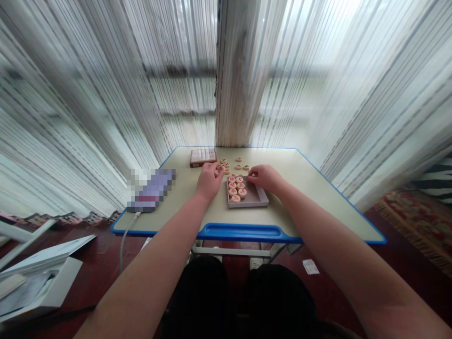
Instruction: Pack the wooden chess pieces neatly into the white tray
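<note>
A shallow grey box (257, 199) lies on the small table (310, 197) in front of me, with several round wooden game discs (236, 187) marked in red laid in rows in its left half. My left hand (209, 180) rests just left of the box, its fingers curled on a disc with a red mark (219, 169). My right hand (265, 178) is at the box's far right corner, fingertips pinched together over the top row of discs. What they pinch is too small to name. Loose discs (242, 166) lie scattered beyond the box.
A brown lid or box (202, 157) sits at the table's far edge. A blurred-out device (151, 190) with a cable lies at the left. The table has a blue rim and front tray (243, 232). Sheer curtains hang behind. An open white carton (38, 282) stands on the floor at the left.
</note>
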Demonstrator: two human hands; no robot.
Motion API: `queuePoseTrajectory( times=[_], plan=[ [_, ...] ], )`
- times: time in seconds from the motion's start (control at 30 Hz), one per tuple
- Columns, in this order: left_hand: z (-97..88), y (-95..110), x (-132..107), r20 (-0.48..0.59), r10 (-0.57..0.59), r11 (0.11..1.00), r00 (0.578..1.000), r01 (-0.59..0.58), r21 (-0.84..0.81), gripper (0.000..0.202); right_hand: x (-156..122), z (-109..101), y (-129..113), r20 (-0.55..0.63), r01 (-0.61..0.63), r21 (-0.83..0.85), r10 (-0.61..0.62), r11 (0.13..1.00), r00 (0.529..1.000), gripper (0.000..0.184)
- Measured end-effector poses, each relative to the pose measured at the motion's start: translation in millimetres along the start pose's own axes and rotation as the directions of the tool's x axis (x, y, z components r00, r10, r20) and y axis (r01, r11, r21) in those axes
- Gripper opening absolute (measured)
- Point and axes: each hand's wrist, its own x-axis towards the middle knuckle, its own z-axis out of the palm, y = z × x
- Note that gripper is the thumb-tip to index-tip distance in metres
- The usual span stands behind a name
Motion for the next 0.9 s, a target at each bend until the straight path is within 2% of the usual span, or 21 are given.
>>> queuePoseTrajectory(
  times=[0.13,0.2,0.33,0.5,0.8,0.9],
  plan=[
    [-6.2,5,-2,-0.045,0.094,0.996,0.995,-0.094,0.004,0.028,0,1,-4,-0.026,-0.007,0.046,0.008,0.999,1.0,0.023],
    [-7.7,7,-3,-0.029,0.129,0.992,0.991,-0.129,0.004,0.029,-3,-1,-8,-0.071,0.017,0.077,-0.012,0.997,0.997,0.025],
    [-9.5,13,-8,0.087,0.226,0.974,0.97,-0.227,-0.001,0.03,-11,-8,-20,-0.216,0.144,0.195,-0.101,0.97,0.971,0.029],
    [-13.4,19,-14,0.197,0.344,0.936,0.918,-0.352,0.003,0.033,-19,-12,-32,-0.241,0.26,0.317,-0.188,0.912,0.952,0.037],
    [-14.8,21,-18,0.16,0.402,0.914,0.901,-0.406,-0.006,0.032,-19,-7,-37,-0.178,0.202,0.355,-0.146,0.913,0.973,0.034],
    [-13.5,19,-17,0.145,0.34,0.94,0.929,-0.341,-0.02,0.033,-18,-10,-35,-0.182,0.171,0.344,-0.113,0.923,0.977,0.032]
  ],
)
